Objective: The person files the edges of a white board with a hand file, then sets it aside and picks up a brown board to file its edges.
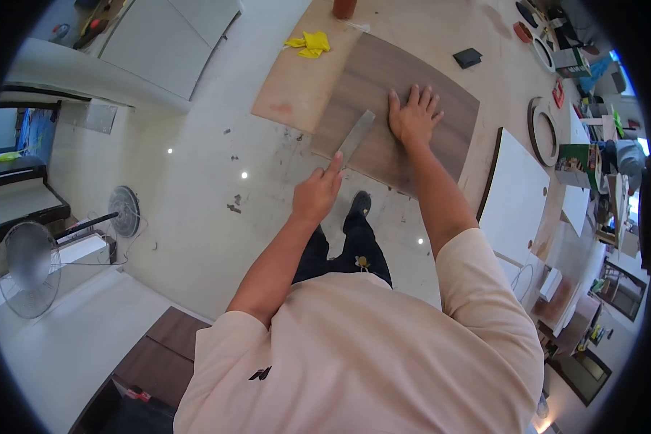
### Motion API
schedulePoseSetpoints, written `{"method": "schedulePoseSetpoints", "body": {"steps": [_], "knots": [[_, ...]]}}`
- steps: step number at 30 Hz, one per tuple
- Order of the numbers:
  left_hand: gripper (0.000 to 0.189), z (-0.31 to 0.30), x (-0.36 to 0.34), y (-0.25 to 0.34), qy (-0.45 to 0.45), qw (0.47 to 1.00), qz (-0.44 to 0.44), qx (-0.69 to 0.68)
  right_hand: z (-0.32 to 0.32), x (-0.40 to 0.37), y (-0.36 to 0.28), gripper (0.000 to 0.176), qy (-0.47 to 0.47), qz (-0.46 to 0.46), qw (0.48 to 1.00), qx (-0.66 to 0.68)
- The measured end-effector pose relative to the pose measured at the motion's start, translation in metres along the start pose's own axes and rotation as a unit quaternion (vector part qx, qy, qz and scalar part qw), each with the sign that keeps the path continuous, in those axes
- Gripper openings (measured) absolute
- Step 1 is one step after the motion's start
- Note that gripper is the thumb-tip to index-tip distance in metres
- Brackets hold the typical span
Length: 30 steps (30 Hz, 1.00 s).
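Observation:
A brown wood-grain board [362, 76] lies on the workbench, its near edge at the bench's edge. My right hand [416, 117] rests flat on the board with fingers spread. My left hand [318, 192] is closed around the lower end of a flat metal file [357, 135], the index finger stretched along it. The file slants up and to the right across the board's near left edge. Its handle is hidden in my fist.
The tan workbench [296, 79] carries a yellow cloth [312, 45], a small black item [467, 58], a white panel [513, 195] and a dark coiled roll [543, 130]. Dark scraps [234, 207] litter the floor. A standing fan [30, 267] is at the left.

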<state>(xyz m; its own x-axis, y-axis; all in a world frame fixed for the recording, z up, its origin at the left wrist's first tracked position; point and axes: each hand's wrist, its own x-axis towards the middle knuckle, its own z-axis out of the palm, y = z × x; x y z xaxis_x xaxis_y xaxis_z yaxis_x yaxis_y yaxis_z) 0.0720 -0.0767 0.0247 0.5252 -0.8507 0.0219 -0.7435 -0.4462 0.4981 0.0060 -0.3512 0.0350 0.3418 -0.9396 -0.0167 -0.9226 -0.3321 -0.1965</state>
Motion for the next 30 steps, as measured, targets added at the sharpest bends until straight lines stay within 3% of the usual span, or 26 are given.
{"method": "schedulePoseSetpoints", "body": {"steps": [6, 10, 13, 16, 19, 22, 25, 28, 30], "knots": [[0.049, -0.022, -0.062, -0.043, -0.027, 0.997, -0.064, -0.029, 0.002, -0.001, 0.0, 0.08, -0.001, -0.015, 0.998, -0.053], [0.052, -0.005, -0.003, -0.021, -0.008, 1.0, -0.004, -0.013, 0.002, 0.0, -0.002, 0.081, 0.0, -0.011, 0.999, -0.034], [0.053, -0.011, 0.016, -0.009, -0.059, 0.998, -0.02, 0.017, -0.005, 0.001, -0.002, 0.081, -0.003, -0.015, 0.999, -0.037], [0.05, -0.014, -0.036, -0.046, -0.012, 0.999, -0.051, -0.013, -0.002, 0.0, -0.004, 0.081, 0.0, -0.015, 1.0, -0.026], [0.049, -0.033, -0.058, -0.056, -0.08, 0.991, -0.105, -0.006, 0.004, -0.001, 0.004, 0.082, 0.01, -0.019, 0.999, -0.041], [0.049, -0.014, -0.012, -0.035, -0.026, 0.999, -0.04, -0.016, 0.005, -0.001, -0.001, 0.083, 0.016, -0.022, 0.999, -0.045], [0.048, -0.022, 0.016, -0.013, -0.05, 0.998, -0.047, -0.001, 0.0, 0.0, 0.001, 0.083, 0.018, -0.025, 0.999, -0.038], [0.048, -0.019, -0.027, -0.043, 0.015, 0.999, -0.042, -0.019, 0.002, 0.001, -0.002, 0.083, 0.013, -0.027, 0.999, -0.028], [0.049, -0.033, -0.054, -0.056, -0.03, 0.997, -0.075, -0.021, 0.005, 0.0, 0.001, 0.084, 0.018, -0.025, 0.999, -0.035]]}}
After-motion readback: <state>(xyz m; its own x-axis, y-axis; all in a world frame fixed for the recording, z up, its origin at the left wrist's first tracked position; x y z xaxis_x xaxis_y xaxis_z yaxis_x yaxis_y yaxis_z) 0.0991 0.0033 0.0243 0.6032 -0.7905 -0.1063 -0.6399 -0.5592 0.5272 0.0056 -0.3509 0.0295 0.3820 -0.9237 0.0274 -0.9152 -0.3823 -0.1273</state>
